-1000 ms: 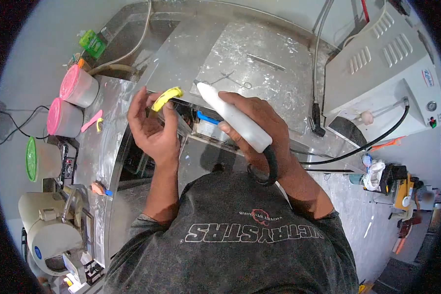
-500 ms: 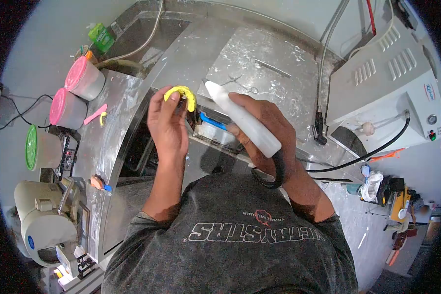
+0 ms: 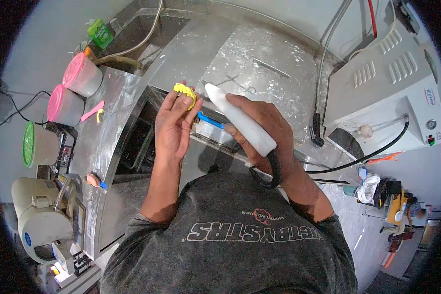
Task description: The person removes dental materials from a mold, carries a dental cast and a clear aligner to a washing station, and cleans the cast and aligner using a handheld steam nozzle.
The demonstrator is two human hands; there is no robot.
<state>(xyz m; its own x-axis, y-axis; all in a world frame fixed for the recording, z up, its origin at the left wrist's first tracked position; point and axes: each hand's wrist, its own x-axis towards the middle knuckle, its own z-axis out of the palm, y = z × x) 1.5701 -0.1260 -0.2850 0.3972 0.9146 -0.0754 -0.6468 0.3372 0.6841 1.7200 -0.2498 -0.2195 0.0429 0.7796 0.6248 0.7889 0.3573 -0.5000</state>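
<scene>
My left hand (image 3: 174, 122) is closed on a yellow horseshoe-shaped dental cast (image 3: 185, 90), holding it up between thumb and fingers over the counter's front edge. My right hand (image 3: 267, 125) wraps around a white steam-cleaner handpiece (image 3: 242, 120) with a black hose at its lower end. Its nozzle points up and left, close to the cast but apart from it. Below and between my hands lies a blue strip-like piece (image 3: 209, 119) by a pale box-like object (image 3: 213, 132), partly hidden by my right hand. Thin metal scissors-like tool (image 3: 235, 82) rests on the steel counter behind.
A white steam machine (image 3: 384, 93) stands at right, its black hose (image 3: 357, 164) crossing the counter edge. Lidded tubs (image 3: 83, 76), a pink spatula (image 3: 92, 111) and a beige rounded machine (image 3: 44, 220) are on the left. A sink (image 3: 144, 34) with a green bottle (image 3: 100, 33) lies behind.
My left hand has turned the yellow cast, so its toothed edge now shows and the arch looks narrower. The hand shifted slightly right; my right hand and the handpiece barely moved.
</scene>
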